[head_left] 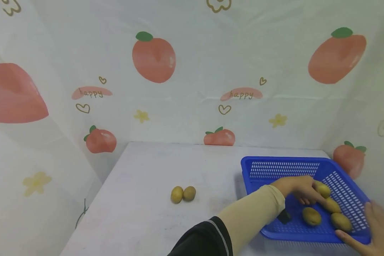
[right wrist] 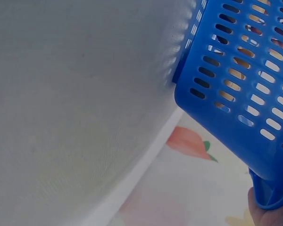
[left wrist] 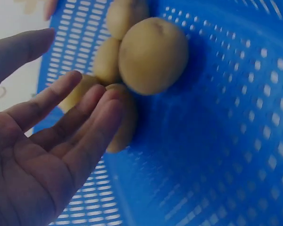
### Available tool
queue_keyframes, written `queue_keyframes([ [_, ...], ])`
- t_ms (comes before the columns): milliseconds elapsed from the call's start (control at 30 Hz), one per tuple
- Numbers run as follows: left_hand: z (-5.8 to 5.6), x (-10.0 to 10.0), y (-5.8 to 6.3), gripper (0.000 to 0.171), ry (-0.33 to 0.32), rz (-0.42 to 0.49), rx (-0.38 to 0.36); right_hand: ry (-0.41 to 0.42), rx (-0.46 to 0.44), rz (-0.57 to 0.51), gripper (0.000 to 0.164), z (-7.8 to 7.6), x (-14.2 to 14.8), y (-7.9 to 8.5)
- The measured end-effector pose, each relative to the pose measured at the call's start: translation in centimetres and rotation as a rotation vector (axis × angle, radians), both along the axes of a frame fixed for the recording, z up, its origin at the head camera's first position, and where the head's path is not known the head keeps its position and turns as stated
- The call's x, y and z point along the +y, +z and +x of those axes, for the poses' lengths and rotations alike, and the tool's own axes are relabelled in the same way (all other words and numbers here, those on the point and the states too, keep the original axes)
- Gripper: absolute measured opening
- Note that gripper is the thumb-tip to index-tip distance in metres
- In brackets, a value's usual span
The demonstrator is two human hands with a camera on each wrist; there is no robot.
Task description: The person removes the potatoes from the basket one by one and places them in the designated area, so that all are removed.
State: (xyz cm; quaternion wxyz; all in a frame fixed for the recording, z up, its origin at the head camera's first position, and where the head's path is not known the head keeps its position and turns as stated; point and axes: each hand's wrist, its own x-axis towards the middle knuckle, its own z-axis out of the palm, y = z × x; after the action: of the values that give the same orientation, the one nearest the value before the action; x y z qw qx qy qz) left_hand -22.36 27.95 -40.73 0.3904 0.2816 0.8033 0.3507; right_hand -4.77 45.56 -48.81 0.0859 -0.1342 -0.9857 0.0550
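Several small yellow-brown potatoes (head_left: 312,216) lie in the blue plastic basket (head_left: 259,229), mostly toward its right side. My left hand (head_left: 302,188) reaches inside over them, its index finger pointing at a potato (head_left: 331,205) by the right wall. The left wrist view shows that hand (left wrist: 52,136) with relaxed, parted fingers overlapping a potato (left wrist: 125,120) and gripping none. At the basket's near right corner is my blurred right hand (head_left: 376,231), thumb at the front rim and straight fingers along the right side. The right wrist view shows only a bit of it (right wrist: 269,217) under the rim.
Two more potatoes (head_left: 189,193) sit side by side on the white table (head_left: 140,220), left of the basket. A curtain (head_left: 192,64) printed with peaches hangs behind and around the table. A small dark object (head_left: 284,216) shows at my left wrist.
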Motion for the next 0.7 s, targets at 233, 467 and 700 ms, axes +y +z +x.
queue_keyframes([
  [233, 0.3, 0.4, -1.1, 0.012, 0.061, -0.009, -0.001, 0.010, 0.028, -0.014, 0.139, 0.0, 0.3, -0.3],
  [467, 0.8, 0.1, -1.4, 0.009, 0.030, -0.047, 0.047, 0.036, 0.061, -0.025, 0.140, -0.3, 0.6, -0.6],
  [700, 0.9, -0.2, -1.6, 0.012, 0.010, -0.061, 0.052, 0.002, 0.026, -0.005, 0.142, -0.2, 0.2, -0.4],
])
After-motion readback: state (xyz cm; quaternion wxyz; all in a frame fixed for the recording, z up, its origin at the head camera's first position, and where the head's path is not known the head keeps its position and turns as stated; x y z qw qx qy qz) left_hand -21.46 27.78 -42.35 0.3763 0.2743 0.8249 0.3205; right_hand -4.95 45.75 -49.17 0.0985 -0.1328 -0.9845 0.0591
